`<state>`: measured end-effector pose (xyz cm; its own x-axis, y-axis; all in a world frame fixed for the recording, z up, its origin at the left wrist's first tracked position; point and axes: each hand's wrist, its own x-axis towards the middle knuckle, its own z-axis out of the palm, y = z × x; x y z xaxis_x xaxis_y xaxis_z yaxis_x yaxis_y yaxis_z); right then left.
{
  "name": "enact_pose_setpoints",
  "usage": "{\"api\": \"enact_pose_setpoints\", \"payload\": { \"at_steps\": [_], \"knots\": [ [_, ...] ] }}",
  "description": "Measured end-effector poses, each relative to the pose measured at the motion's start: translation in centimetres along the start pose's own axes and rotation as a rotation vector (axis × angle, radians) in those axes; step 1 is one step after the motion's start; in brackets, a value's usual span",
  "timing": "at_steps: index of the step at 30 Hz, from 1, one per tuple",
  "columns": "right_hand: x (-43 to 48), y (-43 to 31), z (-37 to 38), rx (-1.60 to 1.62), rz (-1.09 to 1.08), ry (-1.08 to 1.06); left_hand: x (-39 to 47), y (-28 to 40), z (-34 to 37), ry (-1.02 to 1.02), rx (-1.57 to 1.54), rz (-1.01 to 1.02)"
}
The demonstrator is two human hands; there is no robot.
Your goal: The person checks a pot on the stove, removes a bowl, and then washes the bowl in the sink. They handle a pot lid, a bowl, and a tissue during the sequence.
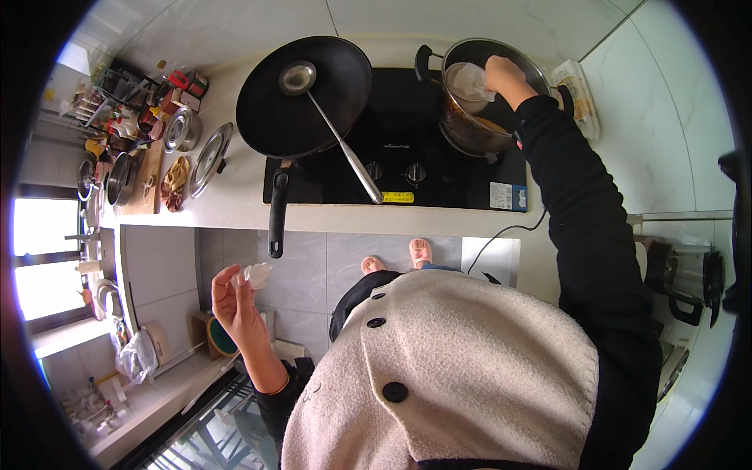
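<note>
My left hand point(238, 305) is raised to the left of my body, a crumpled white paper tissue point(257, 275) pinched between thumb and fingers. Over the steel pot point(467, 126) at the right of the cooktop, my right hand point(505, 76) reaches inside the rim. Its fingers grip a white tissue point(472, 80), which lies against a pale round bowl or container point(467, 104) in the pot. The fingertips are partly hidden. Something reddish-brown shows low in the pot, too indistinct to name.
A black wok point(258, 106) with a steel ladle point(332, 117) in it stands on the left of the black cooktop point(399, 117). Its handle juts past the counter edge. Further left lie a pot lid point(211, 160), a cloth point(175, 182) and a cutting board point(150, 176). A tissue pack point(578, 103) sits right.
</note>
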<state>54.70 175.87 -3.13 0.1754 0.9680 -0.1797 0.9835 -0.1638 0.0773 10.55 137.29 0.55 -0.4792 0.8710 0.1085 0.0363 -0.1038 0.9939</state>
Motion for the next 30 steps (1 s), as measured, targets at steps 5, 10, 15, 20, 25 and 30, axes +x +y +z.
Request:
{"api": "enact_pose_setpoints", "payload": {
  "at_steps": [5,10,15,20,25,30],
  "knots": [
    [2.2,0.6,1.7,0.057,-0.156,0.045,-0.1,0.3,0.7,0.055,-0.013,-0.019],
    [2.9,0.3,3.4,0.250,-0.541,0.221,0.1,0.6,1.1,0.067,-0.023,-0.026],
    [3.4,-1.3,3.7,0.088,-0.503,0.175,0.0,0.5,0.9,0.085,-0.014,-0.024],
    [3.2,-1.6,3.7,0.076,-0.486,0.208,-0.5,0.4,0.3,0.098,-0.003,-0.028],
    [4.0,-0.3,2.6,0.235,-0.390,0.342,-0.6,0.3,-0.6,0.049,0.053,-0.025],
    [2.5,1.0,3.1,0.510,-0.238,0.536,-0.3,0.1,0.1,0.087,-0.017,-0.048]
  ]
}}
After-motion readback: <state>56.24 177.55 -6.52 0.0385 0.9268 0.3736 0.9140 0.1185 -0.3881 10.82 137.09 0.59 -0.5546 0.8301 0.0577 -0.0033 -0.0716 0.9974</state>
